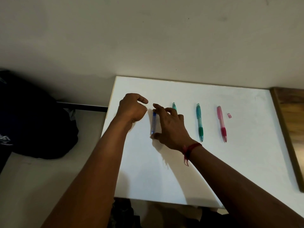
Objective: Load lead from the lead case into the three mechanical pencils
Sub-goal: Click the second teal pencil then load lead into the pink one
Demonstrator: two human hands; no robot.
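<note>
A slim blue lead case (154, 123) is pinched lengthwise by my right hand (171, 129), thumb at its near end and fingers at its far end, just above the white board (181, 170). My left hand (132, 109) hovers to the case's left, fingers curled, holding nothing I can see. Three mechanical pencils lie side by side: a light teal one (174, 106) mostly hidden behind my right hand, a teal-green one (199, 121), and a pink one (221, 123). A small pink cap (229, 115) lies right of the pink pencil.
The board's left edge (109, 112) drops off toward a dark bag (32, 120) on the floor. A wooden surface (291, 129) borders the board on the right. A pale wall (148, 38) stands behind.
</note>
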